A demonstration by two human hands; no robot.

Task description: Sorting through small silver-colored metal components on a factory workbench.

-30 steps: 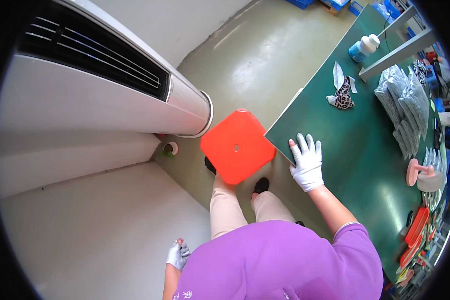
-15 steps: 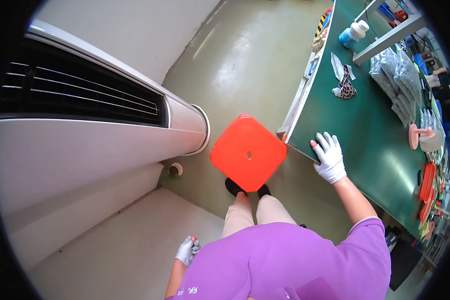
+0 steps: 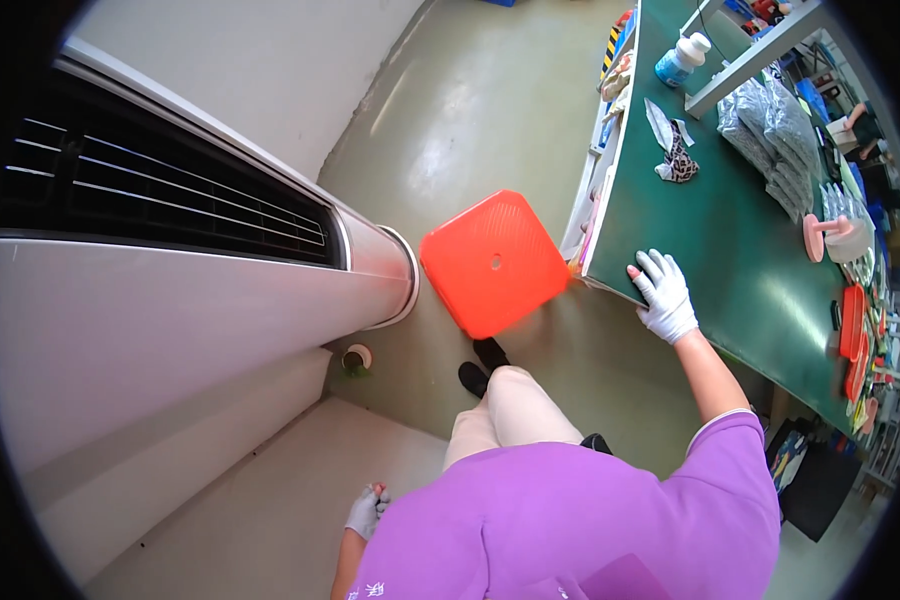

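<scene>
My right hand [image 3: 667,300], in a white glove with a bare thumb tip, lies with its fingers spread on the near left edge of the green-topped workbench [image 3: 735,265]. Nothing is in it. Hanging low beside my purple shirt is my left hand [image 3: 366,510], gloved alike, its fingers curled in with no thing visible in them; the shirt covers part of it. A red square stool [image 3: 515,240] with a small hole in its seat stands on the floor ahead of my feet, close to the bench corner.
A white floor-standing air conditioner [image 3: 230,300] fills the left side, with a small pot [image 3: 358,358] at its foot. On the bench are a white-capped bottle [image 3: 682,60], a leopard-print cloth [image 3: 678,162], bagged grey items [image 3: 770,130], a pink stand [image 3: 815,238] and red trays [image 3: 852,325].
My view and body have shifted, so the stool and bench sit higher in the picture. My feet and legs have moved in a step. The right hand stays on the bench edge.
</scene>
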